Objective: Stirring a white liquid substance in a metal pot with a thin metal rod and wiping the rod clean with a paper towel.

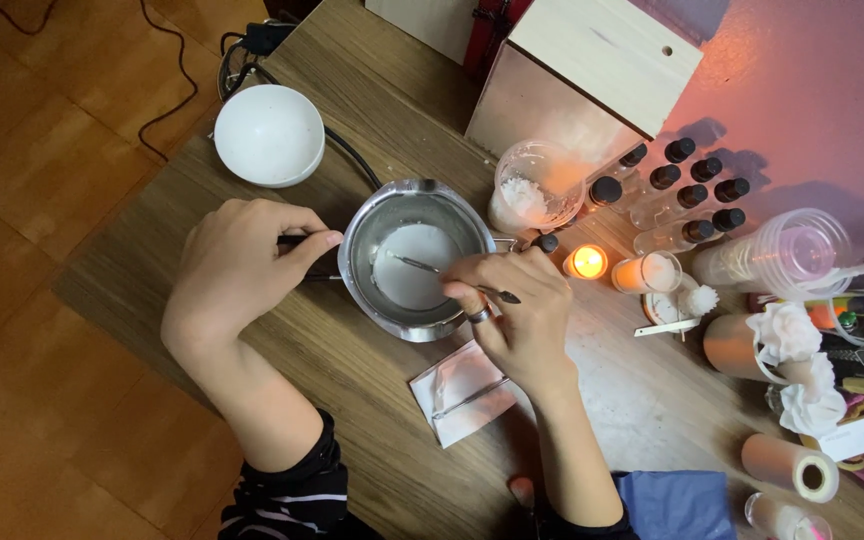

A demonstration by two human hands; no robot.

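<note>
At the wooden worktop (352, 390), my left hand (237, 265) grips the steel pot (414, 258) handle while my right hand (514, 310), fingers pinched on a thin metal stirrer (432, 268), stirs the white wax (407, 270), which looks to need steady, gentle strokes next

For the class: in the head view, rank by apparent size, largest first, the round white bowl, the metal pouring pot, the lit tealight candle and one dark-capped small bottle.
1. Metal pouring pot
2. Round white bowl, somewhat smaller than the pot
3. Lit tealight candle
4. Dark-capped small bottle; its long body makes the ranking against the candle unsure.
</note>
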